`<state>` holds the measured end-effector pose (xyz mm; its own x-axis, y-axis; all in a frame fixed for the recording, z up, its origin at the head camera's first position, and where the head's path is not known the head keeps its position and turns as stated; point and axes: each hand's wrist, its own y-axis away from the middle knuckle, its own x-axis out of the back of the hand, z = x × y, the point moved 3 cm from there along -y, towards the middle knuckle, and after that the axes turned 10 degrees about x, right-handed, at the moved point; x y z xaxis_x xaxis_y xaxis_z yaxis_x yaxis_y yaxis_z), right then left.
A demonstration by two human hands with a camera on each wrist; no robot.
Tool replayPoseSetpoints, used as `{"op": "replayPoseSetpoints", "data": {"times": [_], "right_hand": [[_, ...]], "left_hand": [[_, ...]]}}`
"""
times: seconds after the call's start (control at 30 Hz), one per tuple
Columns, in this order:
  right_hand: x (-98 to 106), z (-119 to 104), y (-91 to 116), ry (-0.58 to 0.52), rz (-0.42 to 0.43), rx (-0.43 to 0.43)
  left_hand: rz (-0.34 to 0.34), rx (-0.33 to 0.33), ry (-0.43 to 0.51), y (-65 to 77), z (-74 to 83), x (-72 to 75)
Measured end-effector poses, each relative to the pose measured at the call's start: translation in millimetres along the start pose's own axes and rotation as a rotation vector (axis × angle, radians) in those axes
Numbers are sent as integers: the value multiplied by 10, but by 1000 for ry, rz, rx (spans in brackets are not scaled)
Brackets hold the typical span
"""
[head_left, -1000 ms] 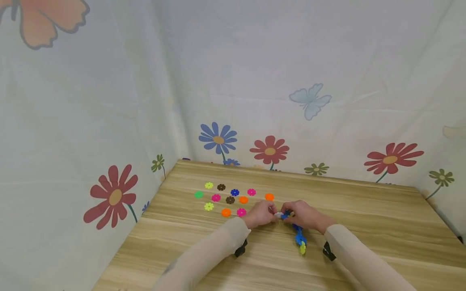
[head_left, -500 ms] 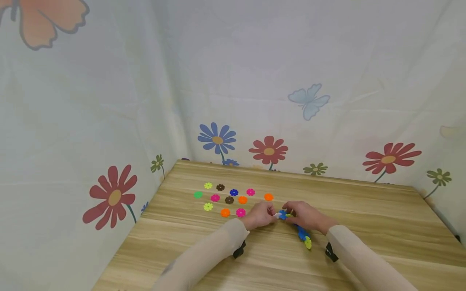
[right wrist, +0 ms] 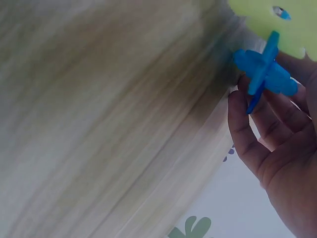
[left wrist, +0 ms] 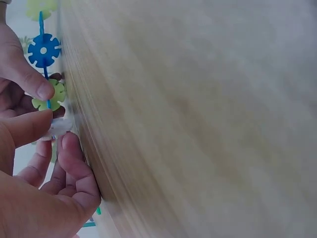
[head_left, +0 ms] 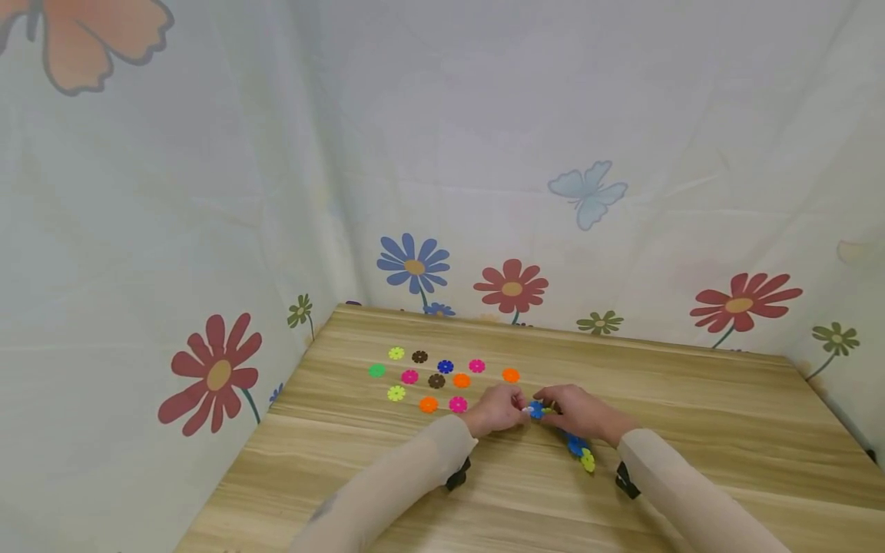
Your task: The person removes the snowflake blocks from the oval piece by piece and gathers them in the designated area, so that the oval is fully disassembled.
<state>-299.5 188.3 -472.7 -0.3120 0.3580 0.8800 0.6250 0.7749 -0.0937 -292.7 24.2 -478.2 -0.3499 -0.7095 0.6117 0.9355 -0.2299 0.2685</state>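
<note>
My left hand [head_left: 496, 408] pinches a white notched plastic disc [left wrist: 60, 127] between thumb and fingers. To its right, my right hand [head_left: 584, 411] grips a chain of slotted snowflake discs [head_left: 576, 445], blue and yellow-green, joined edge to edge. A yellow-green disc [head_left: 587, 461] ends the chain, which trails toward the person below the right palm. In the left wrist view, a blue disc [left wrist: 35, 55] sits above a yellow-green disc [left wrist: 58, 94] held by the right thumb, and the white disc is right by it. Crossed blue discs [right wrist: 272, 74] show beside the right fingers in the right wrist view.
Several loose snowflake discs lie spread on the wooden table [head_left: 691, 430] left of the hands, among them an orange disc [head_left: 511, 375], a pink disc [head_left: 459, 405] and a green disc [head_left: 376, 370]. A flower-printed curtain [head_left: 442, 153] hangs behind the table.
The right hand's chain has turned, its yellow-green end swinging right and slightly up. More of the blue disc shows between the hands. The left hand keeps the white disc, nearly still.
</note>
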Motion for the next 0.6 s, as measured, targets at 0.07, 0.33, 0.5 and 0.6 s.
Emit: {"op": "replayPoseSetpoints", "data": {"times": [0.07, 0.33, 0.5, 0.6], "right_hand": [[-12, 0, -9, -3, -3, 14], [-20, -10, -37, -11, -6, -15], [-21, -20, -45, -17, -4, -28], [-13, -24, -46, -20, -2, -26]], "left_hand": [[5, -3, 0, -4, 4, -5], [55, -31, -17, -42, 19, 2], [83, -89, -62, -55, 37, 25], [90, -110, -80, -54, 48, 35]]}}
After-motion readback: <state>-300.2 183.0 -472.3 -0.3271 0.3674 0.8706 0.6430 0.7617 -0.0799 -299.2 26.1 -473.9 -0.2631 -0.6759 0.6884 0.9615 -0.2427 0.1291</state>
